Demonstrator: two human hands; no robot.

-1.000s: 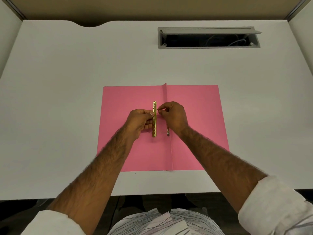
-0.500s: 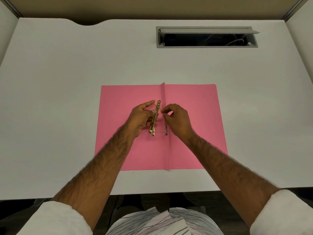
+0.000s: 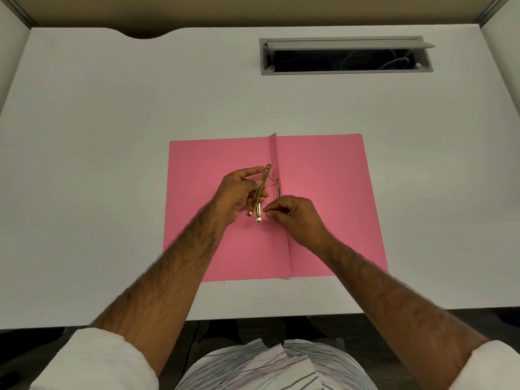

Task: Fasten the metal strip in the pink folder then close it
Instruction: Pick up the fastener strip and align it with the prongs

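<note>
A pink folder (image 3: 332, 198) lies open and flat on the white desk, its centre fold running away from me. My left hand (image 3: 236, 195) holds a gold metal strip (image 3: 260, 190) tilted, its far end leaning right over the fold. A thin prong piece (image 3: 278, 188) lies by the fold, just right of the strip. My right hand (image 3: 292, 218) pinches with thumb and forefinger at the strip's near end, where a small metal end (image 3: 258, 220) shows. What the fingertips grip is too small to tell.
The white desk (image 3: 112, 164) extends on all sides of the folder. A grey cable slot (image 3: 346, 54) with an open lid is set into the desk at the far right. The desk's front edge runs just below the folder.
My left hand has tilted the gold strip and lifted its far end. My right hand has moved from the strip's far part down toward me to its near end.
</note>
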